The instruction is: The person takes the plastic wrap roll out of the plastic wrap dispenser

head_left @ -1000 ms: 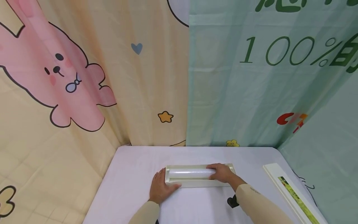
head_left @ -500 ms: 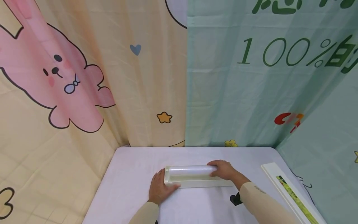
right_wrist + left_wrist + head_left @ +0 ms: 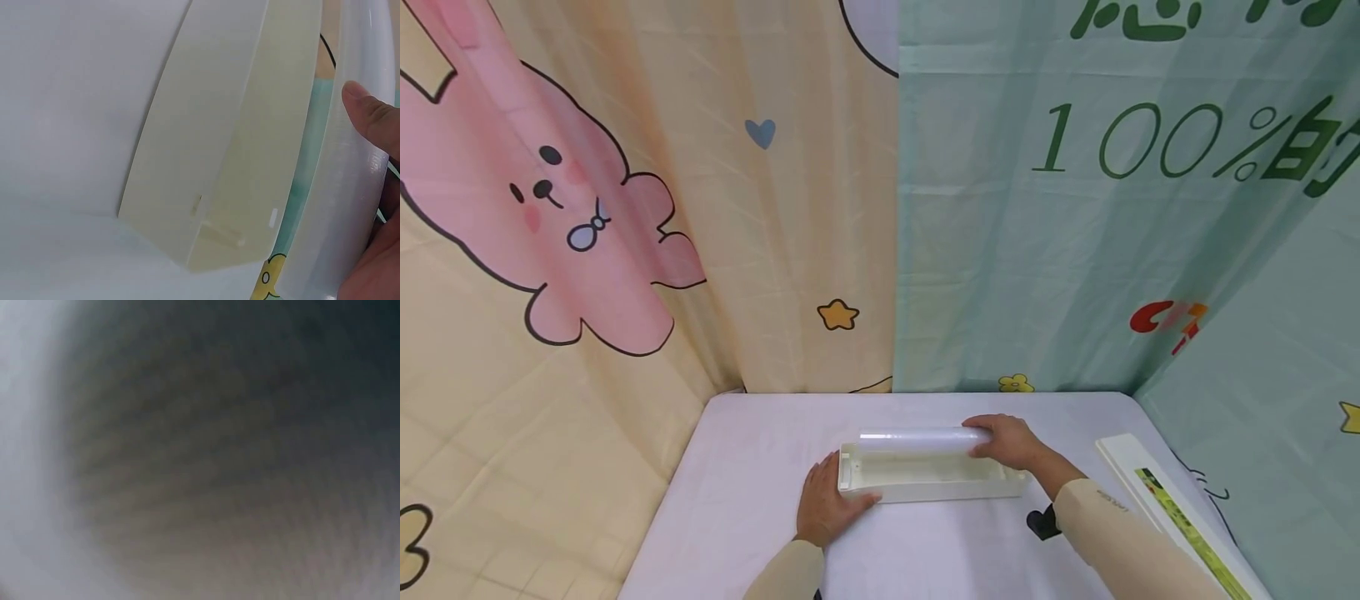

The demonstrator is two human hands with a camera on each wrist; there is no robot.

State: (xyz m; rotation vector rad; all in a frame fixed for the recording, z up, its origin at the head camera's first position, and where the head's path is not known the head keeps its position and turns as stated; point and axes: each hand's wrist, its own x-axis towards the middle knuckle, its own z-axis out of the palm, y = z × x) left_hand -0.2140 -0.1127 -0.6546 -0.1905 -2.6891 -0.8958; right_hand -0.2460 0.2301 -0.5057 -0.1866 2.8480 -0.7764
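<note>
My right hand (image 3: pixel 1009 442) grips the right end of a clear, shiny roll of plastic wrap (image 3: pixel 917 439), thumb on the near side. The roll is held level above the back edge of a long cream-white dispenser box (image 3: pixel 951 492), and in the right wrist view a gap shows between roll and box. The box lies on the table with its top uncovered and its inside bare. My left hand (image 3: pixel 831 504) rests against the box's left end, fingers straight along it and thumb along the front. The left wrist view is dark and blurred.
A long white lid-like piece (image 3: pixel 1180 525) with a yellow-green label lies at the table's right side. The white-covered table (image 3: pixel 775 425) meets printed curtains (image 3: pixel 820 208) at the back and both sides.
My right hand has lifted the roll of plastic wrap out of the box, up and toward the back. The left hand has stayed at the box's left end.
</note>
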